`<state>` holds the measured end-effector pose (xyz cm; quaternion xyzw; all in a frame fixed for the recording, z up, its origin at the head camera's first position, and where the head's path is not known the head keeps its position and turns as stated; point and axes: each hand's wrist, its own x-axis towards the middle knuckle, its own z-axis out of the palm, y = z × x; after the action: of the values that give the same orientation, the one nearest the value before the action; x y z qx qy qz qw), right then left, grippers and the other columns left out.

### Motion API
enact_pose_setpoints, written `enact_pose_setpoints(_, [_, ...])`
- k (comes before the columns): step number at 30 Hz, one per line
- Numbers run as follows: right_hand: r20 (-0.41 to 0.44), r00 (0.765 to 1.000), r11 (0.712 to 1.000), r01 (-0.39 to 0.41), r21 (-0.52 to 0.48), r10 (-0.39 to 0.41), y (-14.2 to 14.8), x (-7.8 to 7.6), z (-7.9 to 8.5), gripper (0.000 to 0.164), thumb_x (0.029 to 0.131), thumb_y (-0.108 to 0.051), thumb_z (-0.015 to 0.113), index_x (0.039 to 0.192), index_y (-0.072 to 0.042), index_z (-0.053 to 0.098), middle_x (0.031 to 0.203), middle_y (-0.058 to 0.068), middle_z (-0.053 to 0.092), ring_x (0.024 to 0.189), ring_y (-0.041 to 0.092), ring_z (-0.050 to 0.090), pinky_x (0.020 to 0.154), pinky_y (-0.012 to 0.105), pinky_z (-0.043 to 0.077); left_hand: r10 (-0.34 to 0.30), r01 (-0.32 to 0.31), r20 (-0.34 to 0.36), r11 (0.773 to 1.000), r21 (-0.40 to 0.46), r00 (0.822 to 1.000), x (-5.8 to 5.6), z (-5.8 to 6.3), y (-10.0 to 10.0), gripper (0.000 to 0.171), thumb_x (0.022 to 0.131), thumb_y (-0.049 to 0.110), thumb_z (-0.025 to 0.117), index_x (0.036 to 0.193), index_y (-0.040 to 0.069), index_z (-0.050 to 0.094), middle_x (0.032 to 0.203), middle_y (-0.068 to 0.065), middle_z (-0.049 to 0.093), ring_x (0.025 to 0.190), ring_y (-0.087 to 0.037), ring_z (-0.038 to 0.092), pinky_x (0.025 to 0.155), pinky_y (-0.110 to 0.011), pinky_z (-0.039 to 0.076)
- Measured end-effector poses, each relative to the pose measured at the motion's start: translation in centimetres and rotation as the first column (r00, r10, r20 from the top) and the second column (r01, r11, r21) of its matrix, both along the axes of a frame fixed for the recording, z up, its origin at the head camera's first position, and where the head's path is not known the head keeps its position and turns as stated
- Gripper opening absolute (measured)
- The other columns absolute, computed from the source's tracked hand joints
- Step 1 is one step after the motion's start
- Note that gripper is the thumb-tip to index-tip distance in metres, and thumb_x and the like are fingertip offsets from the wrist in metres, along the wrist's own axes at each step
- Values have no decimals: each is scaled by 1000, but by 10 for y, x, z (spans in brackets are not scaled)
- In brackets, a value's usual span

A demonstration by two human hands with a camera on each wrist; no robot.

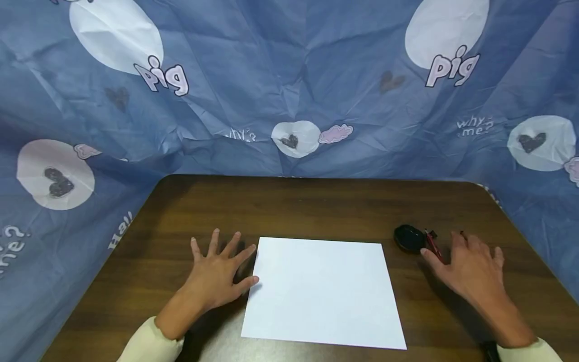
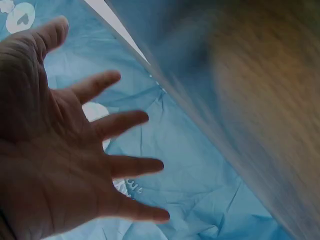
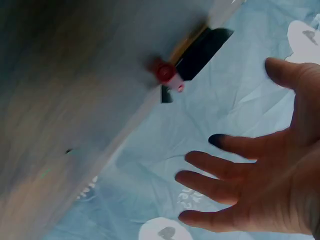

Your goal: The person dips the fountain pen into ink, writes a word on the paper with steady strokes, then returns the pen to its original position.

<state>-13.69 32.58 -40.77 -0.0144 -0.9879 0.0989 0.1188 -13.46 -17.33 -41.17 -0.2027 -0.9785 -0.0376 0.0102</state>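
A blank white sheet of paper (image 1: 323,294) lies in the middle of the brown wooden table (image 1: 289,208). My left hand (image 1: 214,279) is spread wide at the paper's left edge, its thumb tip overlapping that edge in the head view. In the left wrist view, the palm of the left hand (image 2: 60,155) shows with nothing in it. Over to the right, my right hand (image 1: 475,271) has its fingers loosely extended, holding nothing. Just beyond its thumb are a slim red tool (image 1: 434,246) and a rounded glossy black object (image 1: 409,238). In the right wrist view, the red tool (image 3: 166,73) sits apart from the fingers.
Blue cloth (image 1: 289,75) with printed white circles and lettering hangs behind the table and at both sides. The table's rounded far edge meets this cloth. Pale sleeves (image 1: 151,342) cover the forearms.
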Motion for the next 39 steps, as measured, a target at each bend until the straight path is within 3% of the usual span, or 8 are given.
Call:
enact_pose_setpoints(3, [36, 999, 999, 33, 14, -33, 9, -1, 0, 91, 88, -65, 62, 117, 21, 54, 111, 43, 54, 95, 62, 53, 76, 75, 35, -70, 68, 133, 997, 24, 989, 1, 0, -1, 72, 92, 64, 58, 153, 30, 42, 162, -14, 27, 143, -57, 13, 96, -86, 3])
enact_pose_setpoints(8, [127, 991, 999, 32, 20, -34, 16, -4, 3, 88, 88, -67, 60, 110, 18, 55, 97, 37, 60, 83, 57, 59, 60, 63, 42, -154, 122, 310, 985, 119, 938, 2, 0, -1, 79, 89, 65, 60, 157, 34, 33, 166, -9, 15, 145, -54, 9, 99, -84, 4])
enact_pose_setpoints(14, [203, 978, 999, 46, 21, -49, 18, -5, 5, 97, 87, -71, 57, 121, 20, 50, 107, 42, 58, 89, 59, 58, 64, 63, 42, -183, 141, 366, 980, 138, 912, 2, 2, -1, 84, 86, 67, 63, 157, 37, 30, 167, -7, 12, 144, -54, 13, 99, -83, 12])
enact_pose_setpoints(18, [305, 950, 998, 61, 22, -64, 20, -7, 6, 112, 86, -80, 48, 132, 21, 37, 112, 45, 55, 89, 60, 58, 69, 64, 43, -179, 137, 398, 982, 131, 900, 3, 2, -1, 87, 84, 67, 66, 157, 39, 28, 167, -5, 11, 144, -54, 13, 100, -81, 15])
enact_pose_setpoints(25, [452, 890, 998, 51, 19, -55, 20, -12, 7, 122, 82, -85, 46, 133, 24, 27, 94, 41, 57, 77, 51, 61, 61, 56, 47, -196, 153, 429, 979, 134, 882, 4, 4, -4, 88, 83, 62, 71, 157, 38, 29, 167, -7, 10, 145, -55, 9, 99, -82, 17])
enact_pose_setpoints(30, [465, 884, 999, 31, 25, -40, 19, -13, 5, 96, 84, -74, 59, 111, 17, 45, 71, 15, 49, 64, 31, 53, 53, 46, 43, -184, 149, 433, 982, 115, 882, 5, 3, -4, 85, 83, 62, 71, 156, 39, 33, 167, -5, 9, 146, -53, 7, 100, -81, 18])
enact_pose_setpoints(34, [461, 887, 999, 26, 37, -40, 20, -16, 4, 65, 89, -58, 66, 91, 5, 51, 70, 12, 47, 64, 29, 49, 53, 43, 41, -182, 147, 436, 983, 114, 881, 5, 3, -3, 85, 83, 61, 72, 156, 39, 34, 167, -5, 10, 146, -53, 7, 100, -81, 18])
enact_pose_setpoints(39, [475, 879, 999, 25, 26, -34, 21, -17, 4, 44, 93, -43, 67, 77, -5, 50, 70, 9, 47, 64, 27, 49, 53, 42, 41, -187, 151, 440, 982, 116, 878, 4, 5, -4, 85, 83, 61, 71, 156, 37, 33, 167, -7, 10, 145, -54, 8, 99, -82, 18])
